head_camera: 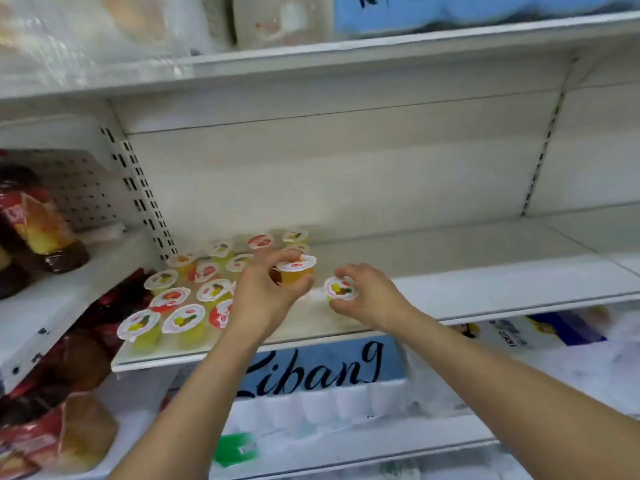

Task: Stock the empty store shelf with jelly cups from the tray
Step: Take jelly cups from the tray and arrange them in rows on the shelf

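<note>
Behind the left hand (263, 292), several jelly cups (180, 299) sit hidden.

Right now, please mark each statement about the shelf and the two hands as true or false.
1. Each hand holds one jelly cup. True: the left hand grips a cup, the right hand grips another cup.
2. The cups already placed stand at the right end of the shelf. False: they are grouped at the left end.
3. The shelf part right of the hands is bare. True.
4. All lids are plain white. False: they carry fruit pictures.
</note>
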`<state>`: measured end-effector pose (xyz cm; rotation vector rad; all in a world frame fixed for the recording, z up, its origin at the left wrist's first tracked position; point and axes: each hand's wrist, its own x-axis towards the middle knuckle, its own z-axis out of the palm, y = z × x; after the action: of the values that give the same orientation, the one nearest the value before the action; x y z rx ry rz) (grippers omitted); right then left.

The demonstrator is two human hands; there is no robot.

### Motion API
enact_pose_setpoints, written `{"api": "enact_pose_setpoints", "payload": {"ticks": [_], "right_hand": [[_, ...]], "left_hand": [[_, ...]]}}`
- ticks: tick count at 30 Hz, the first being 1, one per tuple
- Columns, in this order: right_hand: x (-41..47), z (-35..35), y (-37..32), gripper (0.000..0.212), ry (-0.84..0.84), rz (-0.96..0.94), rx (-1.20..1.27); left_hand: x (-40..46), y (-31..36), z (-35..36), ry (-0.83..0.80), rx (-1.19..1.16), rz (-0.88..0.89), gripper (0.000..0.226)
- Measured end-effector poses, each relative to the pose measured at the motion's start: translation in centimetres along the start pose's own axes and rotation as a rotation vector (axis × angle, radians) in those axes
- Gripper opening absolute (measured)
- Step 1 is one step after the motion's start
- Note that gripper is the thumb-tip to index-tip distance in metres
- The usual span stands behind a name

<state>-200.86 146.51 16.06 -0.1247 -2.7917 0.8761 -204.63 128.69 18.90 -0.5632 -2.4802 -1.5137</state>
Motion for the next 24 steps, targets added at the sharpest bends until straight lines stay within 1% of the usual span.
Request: {"api": "enact_pose_setpoints", "payload": {"ticks": [5, 11, 14, 15, 16, 17, 18, 19, 20, 21, 22, 24], "right_hand": [[3.6, 3.1, -2.2, 0.052, 0.009, 0.011, -0.059], [6.5, 4.6, -3.3, 0.046, 0.024, 0.021, -0.117], [6.1, 4.3, -3.4, 0.060, -0.011, 0.017, -0.242], [5.7, 4.0, -3.5, 0.065, 0.021, -0.003, -0.269], [5.3, 3.5, -3.8, 0.065, 0.081, -0.032, -0.228], [4.7, 2.8, -4.5, 0.061, 0.129, -0.063, -0.110], [4.1, 2.2, -5.3, 0.055, 0.145, -0.096, 0.074], [3.5, 1.7, -6.2, 0.046, 0.109, -0.133, 0.283], [3.1, 1.4, -7.2, 0.038, 0.040, -0.164, 0.451], [2.8, 1.2, -7.9, 0.032, -0.010, -0.182, 0.540], [2.7, 1.2, -8.3, 0.031, -0.022, -0.187, 0.576], [2.7, 1.1, -8.1, 0.030, 0.021, -0.141, 0.593]], "left_hand": [[2.0, -1.9, -3.5, 0.052, 0.049, -0.017, 0.034], [2.6, -2.6, -5.2, 0.056, 0.054, -0.011, 0.036], [2.6, -2.9, -5.6, 0.063, 0.078, -0.035, 0.048], [2.6, -2.9, -5.7, 0.065, 0.079, -0.043, 0.053], [2.6, -2.8, -5.7, 0.069, 0.072, -0.047, 0.057], [2.6, -2.7, -5.6, 0.074, 0.060, -0.047, 0.059], [2.6, -2.5, -5.5, 0.073, 0.043, -0.044, 0.058], [2.6, -2.3, -5.2, 0.065, 0.023, -0.035, 0.056], [2.6, -2.0, -4.8, 0.050, 0.006, -0.024, 0.054], [2.5, -1.7, -4.4, 0.031, -0.013, -0.014, 0.053], [2.4, -1.4, -4.1, 0.005, -0.033, -0.009, 0.054], [2.2, -1.0, -3.7, -0.062, -0.046, 0.009, 0.057]]}}
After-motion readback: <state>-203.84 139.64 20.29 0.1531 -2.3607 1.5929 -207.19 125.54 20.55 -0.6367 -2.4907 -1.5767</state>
